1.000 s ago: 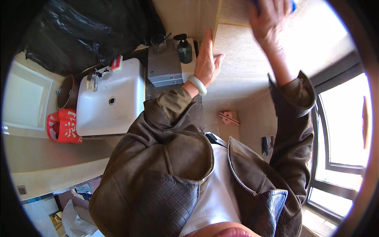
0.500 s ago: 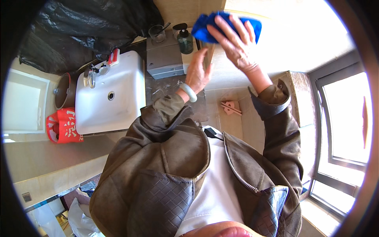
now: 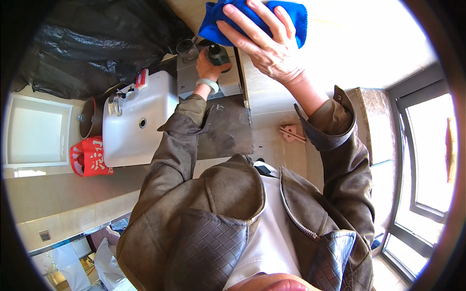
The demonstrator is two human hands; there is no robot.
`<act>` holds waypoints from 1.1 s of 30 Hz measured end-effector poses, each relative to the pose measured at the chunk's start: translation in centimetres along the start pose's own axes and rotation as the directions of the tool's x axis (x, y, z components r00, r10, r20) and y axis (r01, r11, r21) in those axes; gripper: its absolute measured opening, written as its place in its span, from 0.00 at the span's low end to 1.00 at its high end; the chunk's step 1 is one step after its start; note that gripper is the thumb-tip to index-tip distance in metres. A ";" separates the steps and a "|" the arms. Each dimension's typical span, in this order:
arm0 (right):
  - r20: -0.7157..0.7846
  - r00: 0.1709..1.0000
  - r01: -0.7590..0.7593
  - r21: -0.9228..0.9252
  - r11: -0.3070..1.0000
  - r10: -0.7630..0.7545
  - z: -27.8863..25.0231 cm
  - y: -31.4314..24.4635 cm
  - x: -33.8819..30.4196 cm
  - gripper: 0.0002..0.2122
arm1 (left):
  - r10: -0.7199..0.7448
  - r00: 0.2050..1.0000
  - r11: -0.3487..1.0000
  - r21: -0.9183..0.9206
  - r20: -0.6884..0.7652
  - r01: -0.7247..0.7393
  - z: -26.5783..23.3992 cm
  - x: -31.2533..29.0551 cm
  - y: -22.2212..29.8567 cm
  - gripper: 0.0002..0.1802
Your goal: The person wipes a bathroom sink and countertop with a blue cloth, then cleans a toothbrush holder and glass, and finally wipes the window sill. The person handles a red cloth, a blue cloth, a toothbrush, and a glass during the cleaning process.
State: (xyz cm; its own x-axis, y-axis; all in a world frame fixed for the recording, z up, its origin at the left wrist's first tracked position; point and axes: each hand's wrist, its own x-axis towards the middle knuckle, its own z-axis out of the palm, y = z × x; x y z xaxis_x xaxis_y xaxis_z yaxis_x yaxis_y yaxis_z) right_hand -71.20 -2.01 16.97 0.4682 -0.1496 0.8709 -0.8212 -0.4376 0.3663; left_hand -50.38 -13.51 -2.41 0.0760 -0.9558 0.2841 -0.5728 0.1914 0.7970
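My right hand point(image 3: 274, 53) is raised at the top, its fingers slightly spread over a bright blue cloth point(image 3: 297, 22). The cloth lies under the palm, up against the pale wall. My left hand point(image 3: 208, 72), with a pale bangle on the wrist, reaches over the counter. Its fingers and thumb curve round a dark pump bottle point(image 3: 217, 56), which stands on or just above a small grey drawer box point(image 3: 187, 77). The hand partly hides the bottle's lower part. A clear glass point(image 3: 186, 47) stands just left of the bottle.
A white sink point(image 3: 138, 140) with a chrome faucet point(image 3: 115, 104) lies left of my left arm. Near the faucet is a red-and-white item point(image 3: 141, 78). A red bag point(image 3: 90, 157) and a brown bin point(image 3: 89, 119) are farther left. Black plastic sheeting point(image 3: 87, 43) hangs behind; a window point(image 3: 429, 160) is at right.
My left hand has moved left and away from me, closing round the pump bottle. My right hand and the blue cloth have shifted left and up along the wall.
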 end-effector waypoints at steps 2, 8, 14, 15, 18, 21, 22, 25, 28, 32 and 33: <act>0.069 0.997 -0.045 0.043 0.998 0.042 -0.7 -0.5 0.1 0.23 | 0.043 0.998 0.994 -0.101 -0.038 -0.046 0.4 0.9 -2.5 0.55; 0.172 0.985 -0.019 -0.026 0.999 0.023 -1.0 -0.4 -0.9 0.21 | -0.053 0.997 0.867 -0.493 0.060 0.076 2.0 0.7 -3.1 0.50; 0.224 0.971 -0.097 0.050 0.994 0.084 -0.7 -0.9 -3.8 0.27 | -0.069 0.997 0.779 -0.627 -0.031 0.034 2.1 -0.6 -2.1 0.39; 0.247 0.965 -0.105 0.040 0.994 0.092 -0.8 -1.3 -4.1 0.28 | -0.064 0.997 0.730 -0.683 -0.040 0.019 1.5 -1.0 -2.0 0.37; 0.300 0.949 -0.108 0.010 0.994 0.100 -0.6 -2.6 -6.6 0.31 | -0.091 0.994 0.607 -0.788 0.063 0.105 -0.6 -2.3 0.3 0.36; 0.309 0.942 -0.139 0.011 0.990 0.129 0.0 -3.7 -9.1 0.30 | -0.129 0.940 0.495 -0.801 0.316 0.337 -4.1 -5.0 4.4 0.31; 0.267 0.951 -0.157 -0.011 0.988 0.154 0.3 -4.2 -9.0 0.28 | -0.117 0.910 0.470 -0.785 0.398 0.404 -5.1 -5.6 4.9 0.30; 0.200 0.906 -0.405 0.148 0.902 0.374 -0.3 -7.0 -7.1 0.22 | 0.005 0.892 0.388 -0.823 0.452 0.414 -6.8 -7.4 6.8 0.30; 0.169 0.856 -0.514 0.388 0.765 0.488 -0.7 -11.5 -4.6 0.20 | 0.093 0.874 0.379 -0.829 0.477 0.412 -8.8 -8.8 8.6 0.34; 0.315 0.891 -0.415 0.278 0.866 0.326 -0.8 -14.4 -3.0 0.23 | 0.023 0.834 0.268 -0.807 0.551 0.526 -9.8 -10.2 6.5 0.32; 0.343 0.849 -0.508 0.317 0.801 0.402 -0.8 -14.3 -2.4 0.22 | 0.045 0.819 0.333 -0.781 0.572 0.527 -10.6 -9.8 5.8 0.31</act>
State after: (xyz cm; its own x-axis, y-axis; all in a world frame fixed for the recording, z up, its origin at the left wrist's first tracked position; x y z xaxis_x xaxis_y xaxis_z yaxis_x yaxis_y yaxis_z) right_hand -60.85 5.35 9.89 0.1794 -0.6072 0.7740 -0.7918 -0.5561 -0.2527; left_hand -45.81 -0.64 5.02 -0.4307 -0.9018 -0.0361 0.4870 -0.2659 0.8320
